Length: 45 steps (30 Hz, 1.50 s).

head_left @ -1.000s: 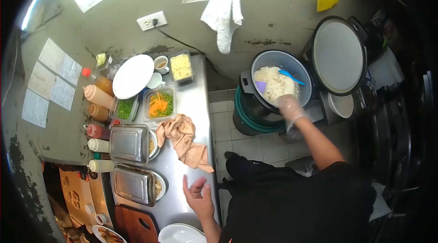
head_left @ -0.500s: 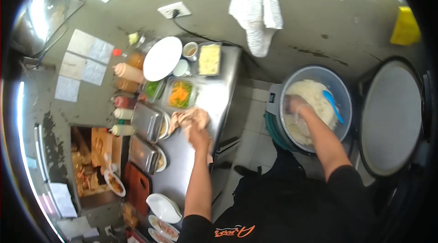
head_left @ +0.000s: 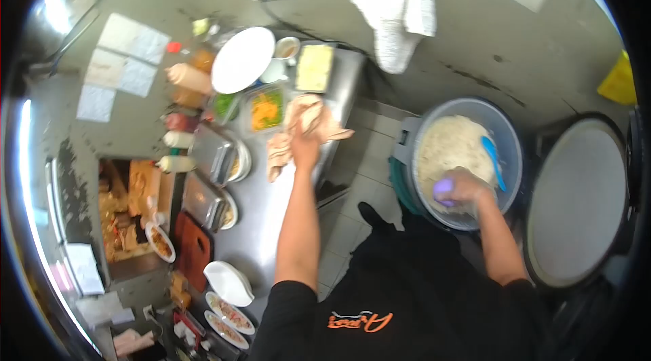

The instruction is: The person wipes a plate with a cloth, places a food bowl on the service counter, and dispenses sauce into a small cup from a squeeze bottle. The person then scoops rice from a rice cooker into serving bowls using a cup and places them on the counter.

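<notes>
My left hand (head_left: 304, 147) is closed on a pinkish-beige cloth (head_left: 310, 119), which lies bunched on the steel counter (head_left: 261, 225) near the container of shredded orange and green vegetables (head_left: 266, 110). Over at the right, my right hand (head_left: 463, 186) grips a small purple object (head_left: 443, 191) just above the white rice (head_left: 453, 147) in a large round cooker (head_left: 513, 157). A blue spoon (head_left: 494, 161) rests on the rice at the cooker's right side. The purple object is partly covered by my fingers.
A round lid (head_left: 576, 201) stands open right of the cooker. Along the counter are a white plate (head_left: 243, 60), a tray of yellow food (head_left: 314, 68), sauce bottles (head_left: 188, 77), steel lidded containers (head_left: 212, 150), a brown board (head_left: 192, 249) and white bowls (head_left: 228, 283). A white towel (head_left: 397, 11) hangs on the wall.
My left hand has moved the cloth up and right along the counter. My right hand has shifted toward the cooker's near side, and the purple object now shows in it.
</notes>
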{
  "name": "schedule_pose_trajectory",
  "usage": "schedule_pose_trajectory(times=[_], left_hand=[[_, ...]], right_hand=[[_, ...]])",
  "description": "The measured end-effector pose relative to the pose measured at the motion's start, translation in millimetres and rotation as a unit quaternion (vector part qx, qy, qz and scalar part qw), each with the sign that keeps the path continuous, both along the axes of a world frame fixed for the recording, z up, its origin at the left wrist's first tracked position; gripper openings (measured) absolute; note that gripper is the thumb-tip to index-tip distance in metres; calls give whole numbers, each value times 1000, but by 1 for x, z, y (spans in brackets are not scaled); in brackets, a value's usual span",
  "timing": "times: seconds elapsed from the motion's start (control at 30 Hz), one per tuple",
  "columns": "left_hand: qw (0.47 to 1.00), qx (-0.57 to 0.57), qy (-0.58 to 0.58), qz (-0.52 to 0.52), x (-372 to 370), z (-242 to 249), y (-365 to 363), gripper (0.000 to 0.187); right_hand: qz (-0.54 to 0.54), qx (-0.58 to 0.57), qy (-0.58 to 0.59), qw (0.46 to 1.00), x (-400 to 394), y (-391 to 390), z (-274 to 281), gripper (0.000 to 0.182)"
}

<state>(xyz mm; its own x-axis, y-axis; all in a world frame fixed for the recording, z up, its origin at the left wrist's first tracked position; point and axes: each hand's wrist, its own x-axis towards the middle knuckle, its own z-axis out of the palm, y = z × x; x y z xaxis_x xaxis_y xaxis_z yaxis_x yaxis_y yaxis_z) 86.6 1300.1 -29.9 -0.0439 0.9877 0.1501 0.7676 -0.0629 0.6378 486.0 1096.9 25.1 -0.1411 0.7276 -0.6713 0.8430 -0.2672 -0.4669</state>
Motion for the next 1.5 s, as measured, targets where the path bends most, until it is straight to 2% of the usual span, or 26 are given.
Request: schedule_pose_trajectory(times=[0.03,0.07,0.1,0.13,0.17,0.23,0.3,0.33,0.4,0.43,0.47,0.5,0.6,0.77,0.9,0.97,1.03,1.1,1.13,1.17,1.23,1.3,1.37,1.4,1.47,1.5], left_hand=[[996,-59,61,14,-9,7,-20,60],[993,-23,112,25,-24,3,-36,60],[999,-16,24,38,-35,10,-49,58],[989,7,120,83,-54,0,-55,55],[977,-70,147,136,-66,5,-60,55],[986,-122,45,107,-77,32,-62,58],[975,146,133,100,-81,24,-66,62],[977,136,76,143,-68,34,-68,63],[968,107,-34,225,-35,47,-90,63],[980,97,-37,168,-18,37,-100,60],[989,88,-41,111,6,27,-109,57],[992,-2,-121,43,45,45,-122,50],[980,-14,-124,-154,124,56,-156,44],[922,-86,-131,-354,161,63,-180,42],[928,-86,-80,-354,174,49,-177,42],[945,-61,-57,-318,185,48,-171,45],[957,-26,-23,-289,191,45,-173,49],[964,29,22,-264,194,38,-170,55],[964,23,36,-263,196,29,-170,57],[964,15,51,-259,196,18,-173,60],[967,2,68,-246,193,11,-180,63],[970,4,63,-237,196,11,-179,65],[972,16,54,-227,198,6,-178,65],[973,20,48,-223,197,5,-182,64],[972,12,47,-228,198,6,-180,64],[972,6,47,-231,196,7,-180,64]], right_hand=[[-1,-74,-42,996,2,-4,8,59],[-50,-72,-58,994,3,-13,7,61],[-98,-68,-74,990,3,-19,-2,64],[-142,-60,-88,984,5,-24,-6,66],[-102,-41,-60,992,5,-33,-2,66],[-13,2,3,1000,2,-51,0,66],[-113,71,197,971,-5,-78,-17,62],[-158,107,290,938,-7,-82,-27,61],[-222,160,93,957,-25,-70,-59,59],[-249,177,-8,952,-38,-65,-67,59],[-305,122,-12,945,-41,-47,-43,59],[-358,68,-16,931,-38,-25,-20,59],[-351,226,-102,903,-42,-1,-80,60],[-452,183,-109,866,2,40,-108,56],[-440,144,17,886,9,53,-124,56],[-545,69,137,825,0,50,-190,51],[-567,48,202,797,-4,30,-191,50],[-514,91,216,825,9,12,-149,52],[-441,98,22,892,24,26,-81,39],[-477,279,63,831,44,28,-135,25],[-468,352,-94,805,59,58,-168,21],[-455,417,6,787,23,89,-201,19],[-312,374,-13,873,-11,83,-193,19],[-162,287,-76,941,-22,63,-162,20],[-95,325,-15,941,-25,24,-109,20],[-123,277,23,953,-17,13,-91,21]])
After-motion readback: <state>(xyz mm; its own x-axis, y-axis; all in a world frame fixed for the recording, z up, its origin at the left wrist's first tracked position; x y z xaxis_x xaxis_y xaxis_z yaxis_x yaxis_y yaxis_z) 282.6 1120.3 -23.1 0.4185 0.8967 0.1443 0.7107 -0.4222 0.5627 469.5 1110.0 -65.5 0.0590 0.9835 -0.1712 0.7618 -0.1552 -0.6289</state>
